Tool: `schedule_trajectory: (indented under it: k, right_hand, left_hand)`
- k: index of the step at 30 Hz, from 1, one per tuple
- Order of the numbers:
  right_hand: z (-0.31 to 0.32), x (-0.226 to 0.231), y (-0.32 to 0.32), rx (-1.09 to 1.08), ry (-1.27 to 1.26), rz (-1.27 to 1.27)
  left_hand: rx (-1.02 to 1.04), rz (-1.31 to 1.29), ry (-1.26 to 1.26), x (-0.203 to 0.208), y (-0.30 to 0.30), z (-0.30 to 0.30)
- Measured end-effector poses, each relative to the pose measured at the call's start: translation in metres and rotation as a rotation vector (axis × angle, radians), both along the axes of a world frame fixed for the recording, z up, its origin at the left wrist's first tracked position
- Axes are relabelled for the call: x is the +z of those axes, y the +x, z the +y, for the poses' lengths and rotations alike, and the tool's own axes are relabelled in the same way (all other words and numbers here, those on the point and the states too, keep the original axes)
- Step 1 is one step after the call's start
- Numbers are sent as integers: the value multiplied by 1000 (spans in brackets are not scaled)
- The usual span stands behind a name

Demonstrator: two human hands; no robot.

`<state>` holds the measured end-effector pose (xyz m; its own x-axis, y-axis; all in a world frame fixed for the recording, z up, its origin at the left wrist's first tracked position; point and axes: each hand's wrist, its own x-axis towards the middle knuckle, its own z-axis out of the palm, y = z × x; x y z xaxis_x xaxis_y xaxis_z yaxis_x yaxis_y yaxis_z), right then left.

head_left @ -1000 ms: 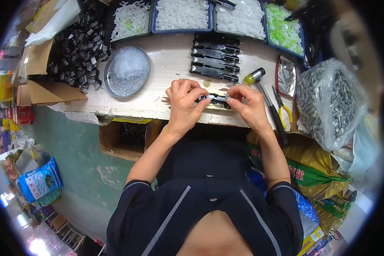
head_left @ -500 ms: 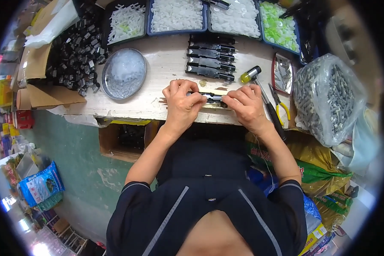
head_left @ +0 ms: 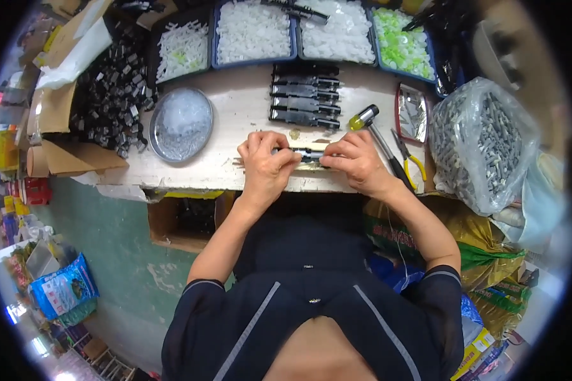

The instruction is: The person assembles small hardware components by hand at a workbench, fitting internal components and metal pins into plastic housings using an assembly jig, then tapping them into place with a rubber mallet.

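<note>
Workpiece [head_left: 308, 154], slim and black-and-silver, lies near the front edge of the worktop [head_left: 235, 105], its long axis running left to right across the person's body; which end is its front cannot be told, and any marking is too small to read. The left hand [head_left: 265, 162] pinches its left part, thumb and fingertips nearly together. The right hand [head_left: 357, 162] pinches the right end the same way, its fingers curled close.

Just beyond, long black pieces [head_left: 305, 103] sit in a row, parallel to the workpiece. Right of these, a hammer [head_left: 382, 141] slants past the right hand, handle toward the person, beside yellow-handled pliers [head_left: 414, 164] and a clear bag [head_left: 483, 146] of grey parts. A round dish [head_left: 177, 159] stands to the left. Printing shows on a blue packet [head_left: 63, 289] at lower left and on a yellow box [head_left: 473, 355] at lower right.
</note>
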<state>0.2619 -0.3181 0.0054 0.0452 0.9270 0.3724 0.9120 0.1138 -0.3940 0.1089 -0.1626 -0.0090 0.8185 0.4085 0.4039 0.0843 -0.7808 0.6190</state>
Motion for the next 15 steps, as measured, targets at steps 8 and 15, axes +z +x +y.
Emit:
schedule_trajectory:
  k: [8, 15]
  right_hand:
    - [8, 21, -2, 8, -183, -121]
    - [15, 28, 11, 42, -232, 48]
  left_hand:
    - [-35, 6, 56, -1, -2, 0]
    - [-44, -1, 37, 1, 0, 2]
